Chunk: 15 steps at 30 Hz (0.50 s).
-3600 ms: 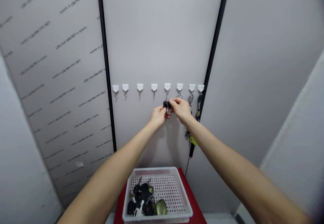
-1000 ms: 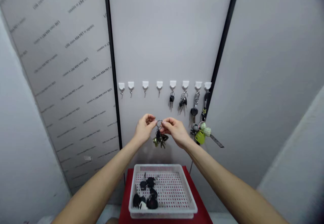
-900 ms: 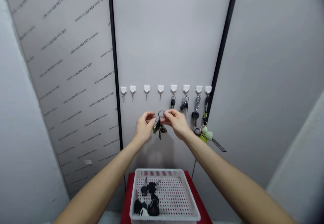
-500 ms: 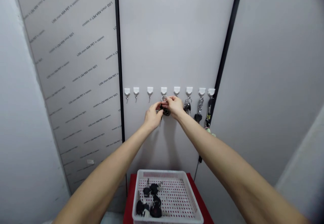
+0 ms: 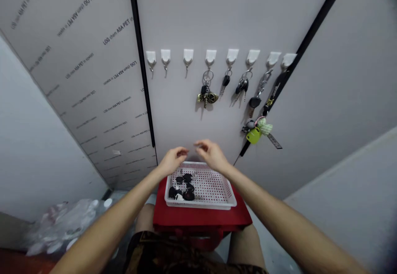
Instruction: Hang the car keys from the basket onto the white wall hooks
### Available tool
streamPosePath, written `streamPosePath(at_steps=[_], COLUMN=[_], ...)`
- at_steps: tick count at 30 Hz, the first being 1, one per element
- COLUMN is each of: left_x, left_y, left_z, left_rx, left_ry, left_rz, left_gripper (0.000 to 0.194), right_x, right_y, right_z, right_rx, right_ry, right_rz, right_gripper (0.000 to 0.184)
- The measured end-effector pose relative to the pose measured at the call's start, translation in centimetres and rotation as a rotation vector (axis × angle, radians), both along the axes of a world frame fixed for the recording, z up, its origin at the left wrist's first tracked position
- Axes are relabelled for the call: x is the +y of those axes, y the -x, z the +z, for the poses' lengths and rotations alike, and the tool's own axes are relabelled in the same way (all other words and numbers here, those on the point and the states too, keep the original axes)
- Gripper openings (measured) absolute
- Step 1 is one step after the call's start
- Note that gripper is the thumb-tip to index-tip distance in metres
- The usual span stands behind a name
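Observation:
My left hand [image 5: 174, 159] hovers over the back left of a white perforated basket [image 5: 231, 195], fingers loosely bent with nothing seen between them. Above the basket's back edge is my right hand [image 5: 212, 155], empty, with thumb and fingers apart. Several keys with dark heads [image 5: 187, 193] lie in the left half of the basket, one with a white piece. On the wall above, a key bunch with a brass-coloured charm [image 5: 207, 97] hangs by its ring from a white hook [image 5: 211, 55]. To its right hangs a single black-headed key [image 5: 226, 80].
Further right hang a bunch of keys [image 5: 242, 86], a key on a coiled clip [image 5: 254, 101] and a strap with a yellow-green tag [image 5: 253, 135]. Bare hooks [image 5: 187, 55] are on the left. The basket stands on a red surface [image 5: 198, 218]; plastic bags [image 5: 68, 224] lie at lower left.
Both hands have let go of the key bunch with the charm, now hanging from its hook, and have come down to the basket. The view has tilted downward.

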State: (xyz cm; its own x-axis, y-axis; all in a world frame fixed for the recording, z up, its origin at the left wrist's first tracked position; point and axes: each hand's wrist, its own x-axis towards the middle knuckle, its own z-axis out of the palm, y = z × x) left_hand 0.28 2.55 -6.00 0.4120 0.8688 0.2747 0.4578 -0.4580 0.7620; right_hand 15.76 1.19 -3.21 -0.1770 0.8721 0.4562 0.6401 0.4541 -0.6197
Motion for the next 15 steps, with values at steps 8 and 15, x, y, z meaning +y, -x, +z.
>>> streamPosePath(at_steps=[8,15], left_x=[-2.2,-2.6], left_y=[0.9,0.4], left_z=[-5.5,-5.5], left_rx=[0.675,0.724], left_ry=[-0.185,-0.168], left_rz=[0.027,0.040], left_gripper=[0.016,0.015], right_x=[-1.3,-1.1], right_y=[1.7,2.2], right_z=[-8.0,-9.5], right_rx=[-0.402,-0.503], right_ry=[0.205,0.177], right_rz=[0.130,0.138], right_gripper=[0.025,0.013])
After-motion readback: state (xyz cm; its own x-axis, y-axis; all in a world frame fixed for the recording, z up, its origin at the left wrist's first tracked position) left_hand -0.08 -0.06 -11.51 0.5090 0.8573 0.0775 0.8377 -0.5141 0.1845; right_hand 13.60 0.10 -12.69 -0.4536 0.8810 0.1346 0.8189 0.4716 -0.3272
